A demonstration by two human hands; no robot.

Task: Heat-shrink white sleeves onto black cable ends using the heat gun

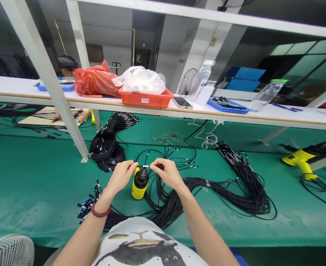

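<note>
My left hand [122, 176] and my right hand [168, 173] are both closed in a pinch. Between them they hold a thin black cable [141, 166] level, with a short white sleeve on its middle stretch. Right below the sleeve is the dark nozzle of a yellow heat gun [139, 193], which points upward. Loose cable ends fan out on the green mat behind my hands. A thick bundle of black cables [168, 210] runs under my right forearm, and blue-tipped ends [88, 205] lie beside my left wrist.
A coiled cable bundle [104, 147] lies at the back left near a shelf post [75, 140]. Another yellow heat gun [300, 159] is at the right. Overhead, the shelf carries a red tray [146, 101], a phone [183, 102] and bottles. Behind it, a person's hand [84, 116] works with cables.
</note>
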